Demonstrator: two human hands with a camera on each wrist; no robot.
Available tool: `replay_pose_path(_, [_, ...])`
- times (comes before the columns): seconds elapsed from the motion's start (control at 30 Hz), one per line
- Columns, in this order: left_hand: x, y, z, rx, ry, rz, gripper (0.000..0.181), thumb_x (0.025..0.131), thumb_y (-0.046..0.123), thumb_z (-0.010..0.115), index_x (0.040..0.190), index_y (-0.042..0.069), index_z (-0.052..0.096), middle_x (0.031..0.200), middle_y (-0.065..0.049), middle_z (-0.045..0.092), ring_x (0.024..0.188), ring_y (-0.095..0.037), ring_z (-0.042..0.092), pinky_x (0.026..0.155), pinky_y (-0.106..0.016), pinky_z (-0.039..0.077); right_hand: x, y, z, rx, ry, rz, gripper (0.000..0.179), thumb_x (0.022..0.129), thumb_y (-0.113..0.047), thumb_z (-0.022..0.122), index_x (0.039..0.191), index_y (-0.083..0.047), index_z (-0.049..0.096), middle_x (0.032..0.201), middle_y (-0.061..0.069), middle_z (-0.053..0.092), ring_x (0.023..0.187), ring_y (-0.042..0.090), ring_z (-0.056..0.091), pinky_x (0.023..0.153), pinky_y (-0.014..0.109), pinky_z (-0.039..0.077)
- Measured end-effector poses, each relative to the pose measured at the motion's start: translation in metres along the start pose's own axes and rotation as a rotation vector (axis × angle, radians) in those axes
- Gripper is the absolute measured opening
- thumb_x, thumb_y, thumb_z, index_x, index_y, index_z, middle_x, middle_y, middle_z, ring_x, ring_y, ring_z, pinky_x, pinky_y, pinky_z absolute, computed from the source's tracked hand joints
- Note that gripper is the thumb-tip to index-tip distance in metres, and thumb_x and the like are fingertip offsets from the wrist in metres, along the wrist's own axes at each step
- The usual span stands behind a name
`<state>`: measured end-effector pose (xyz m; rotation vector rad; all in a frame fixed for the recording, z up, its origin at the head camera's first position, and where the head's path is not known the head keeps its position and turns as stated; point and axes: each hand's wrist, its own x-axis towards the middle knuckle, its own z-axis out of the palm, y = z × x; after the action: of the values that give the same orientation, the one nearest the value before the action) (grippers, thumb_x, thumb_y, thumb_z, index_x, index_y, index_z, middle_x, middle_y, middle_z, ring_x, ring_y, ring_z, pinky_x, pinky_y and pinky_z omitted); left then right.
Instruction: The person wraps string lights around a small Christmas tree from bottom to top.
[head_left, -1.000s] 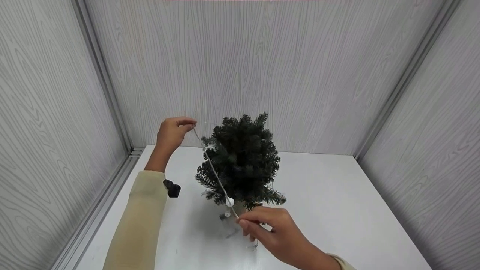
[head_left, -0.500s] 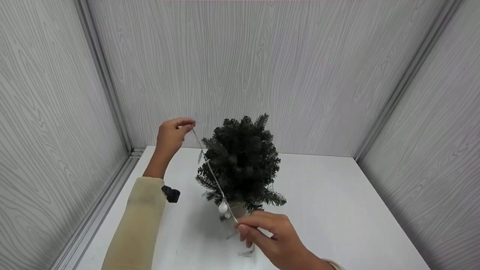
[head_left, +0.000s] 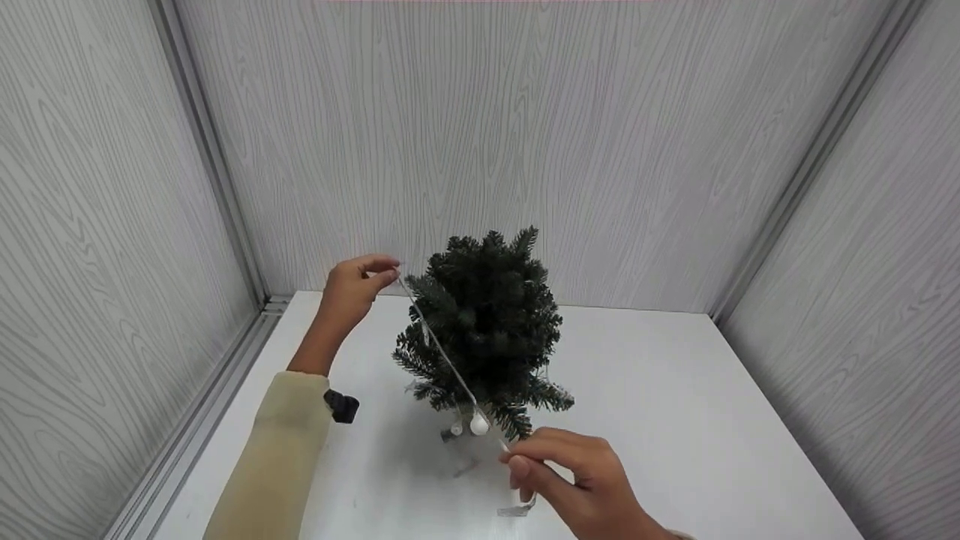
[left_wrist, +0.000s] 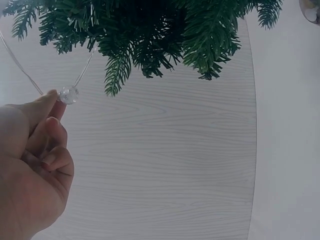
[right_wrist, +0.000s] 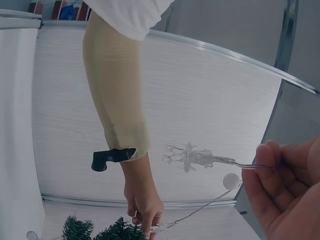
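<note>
A small green artificial fir tree (head_left: pixel 487 322) stands on the white table. My left hand (head_left: pixel 351 294), left of its top, pinches the thin cord of a fairy light string (head_left: pixel 448 360) between thumb and fingertips, beside a clear bulb (left_wrist: pixel 69 95). My right hand (head_left: pixel 581 480) pinches the same cord low in front of the tree. Between the hands the cord slants across the tree's left front, with a white ball bulb (head_left: pixel 479 425) near the right hand. From that hand's fingers extends a clear spiked plastic piece (right_wrist: pixel 192 157) on cord. The tree's base is mostly hidden.
Grey wood-grain panels (head_left: pixel 480 135) rise behind and on both sides of the white table (head_left: pixel 645 390). A small camera (head_left: pixel 343 406) sits at the left sleeve cuff. Under the tree's left side lies a faint translucent bit (head_left: pixel 466 469).
My left hand has lowered and moved slightly right. My right hand has shifted right and a little down, drawing the cord and the white ball bulb along; the tree has hardly moved.
</note>
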<state>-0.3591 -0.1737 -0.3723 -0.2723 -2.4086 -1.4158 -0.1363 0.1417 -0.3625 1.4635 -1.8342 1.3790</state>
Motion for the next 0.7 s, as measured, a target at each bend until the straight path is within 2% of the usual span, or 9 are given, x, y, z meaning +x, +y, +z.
replay_pose_path(0.17, [-0.006,0.001,0.003,-0.005,-0.031,-0.013,0.024,0.095,0.031,0.062,0.115,0.020,0.069,0.113,-0.001,0.066,0.084,-0.019,0.053,0.069,-0.034,0.045,-0.002,-0.005,-0.007,-0.013,0.027,-0.011,0.031,0.084,0.016,0.060,0.107,-0.004,0.066,0.076,0.005,0.063,0.064,0.010,0.059,0.062,0.018,0.049])
replay_pose_path(0.43, [-0.014,-0.005,0.009,-0.012,-0.052,-0.019,0.024,0.094,0.029,0.063,0.115,0.019,0.070,0.109,-0.002,0.067,0.084,-0.020,0.052,0.069,-0.036,0.043,-0.003,-0.010,-0.019,0.000,0.076,-0.040,0.024,0.086,0.014,0.058,0.104,0.000,0.066,0.072,0.006,0.061,0.062,0.012,0.058,0.061,0.020,0.049])
replay_pose_path(0.7, [-0.022,-0.001,0.017,0.004,-0.087,-0.008,0.023,0.092,0.029,0.066,0.113,0.021,0.070,0.109,-0.001,0.067,0.095,-0.019,0.056,0.078,-0.038,0.045,0.000,-0.018,-0.037,0.032,0.117,-0.050,0.024,0.086,0.018,0.054,0.102,0.004,0.065,0.072,0.009,0.060,0.063,0.015,0.058,0.057,0.025,0.047])
